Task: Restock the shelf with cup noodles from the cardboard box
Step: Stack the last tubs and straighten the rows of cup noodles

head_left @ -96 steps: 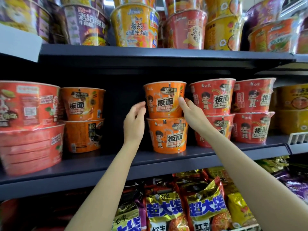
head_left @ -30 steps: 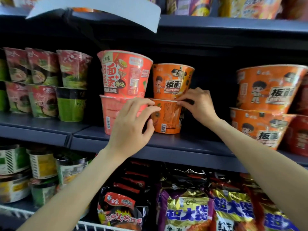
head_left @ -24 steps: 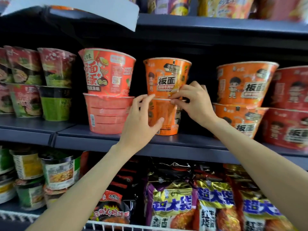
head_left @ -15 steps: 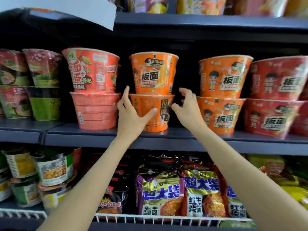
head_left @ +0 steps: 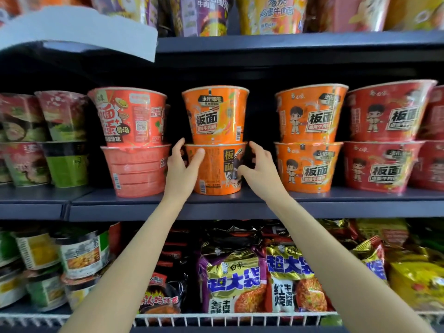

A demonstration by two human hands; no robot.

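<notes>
Two orange cup noodles stand stacked mid-shelf: the upper orange cup rests on the lower orange cup. My left hand holds the lower cup's left side, thumb across its front. My right hand cups its right side, thumb on the front and fingers curled by the rim. The dark shelf carries the stack. The cardboard box is out of view.
A red-orange cup stack stands close on the left, with an orange stack and a red stack on the right. Green and red cups sit far left. Noodle bags fill the shelf below. A white paper tag hangs overhead.
My view has drifted left and back to centre on the left orange stack. Both hands moved from the cups' seam to the lower cup's sides, and the upper cup's label now faces front.
</notes>
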